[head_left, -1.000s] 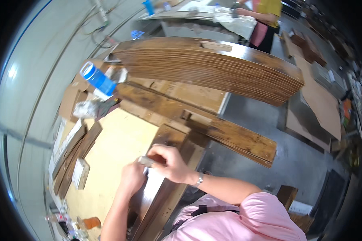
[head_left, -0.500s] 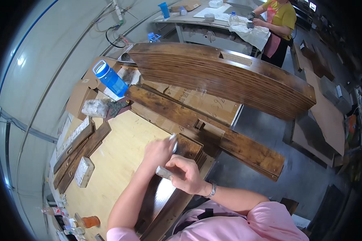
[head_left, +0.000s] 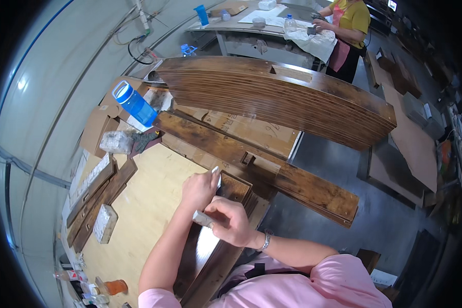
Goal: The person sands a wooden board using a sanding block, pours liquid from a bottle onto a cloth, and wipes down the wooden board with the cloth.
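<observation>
A: What could go wrong here?

B: The dark wooden panel lies at the edge of the counter, one end running out over the floor toward the person. If the hands press hard on that end, I judge it could tip or slide off. The left hand rests on the panel's upper end with a small pale piece poking past its fingers; the right hand is closed around a small grey block pressed against the glossy face. The block sits close to the left hand's fingers, so a slip might scrape them or mark the finish.

A: Anything else nearby to worry about?

B: A blue bottle stands tilted among cardboard scraps well behind, and long boards lie just beyond the panel. A tall stack of boards sits farther back. A knock to the long boards could shift them.

A: What can't you make out?

B: Whether the left hand truly grips the pale piece or only touches it; its fingers hide that. The block's underside is hidden too. The panel's near end is cut off by the person's pink sleeve. Another person in a yellow shirt works at a far table, hands too small to read.
</observation>
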